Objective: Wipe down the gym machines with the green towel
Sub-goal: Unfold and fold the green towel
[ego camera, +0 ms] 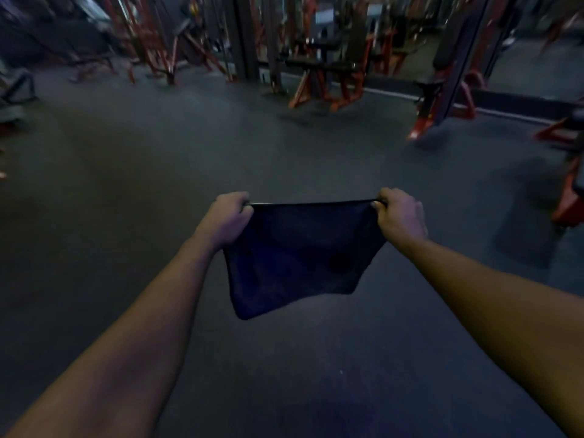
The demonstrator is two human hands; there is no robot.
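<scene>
A towel (297,254) hangs stretched between both my hands over the dark gym floor; in this dim light it looks almost black. My left hand (229,216) pinches its upper left corner and my right hand (399,216) pinches its upper right corner. The top edge is pulled taut and the lower part droops to a point at the lower left. Red-framed gym machines (322,77) stand well ahead of my hands, none of them touching the towel.
More red and black machines line the back left (164,42) and the right side (448,90). A red frame (568,191) juts in at the right edge. Open dark rubber floor (158,147) lies between me and the machines.
</scene>
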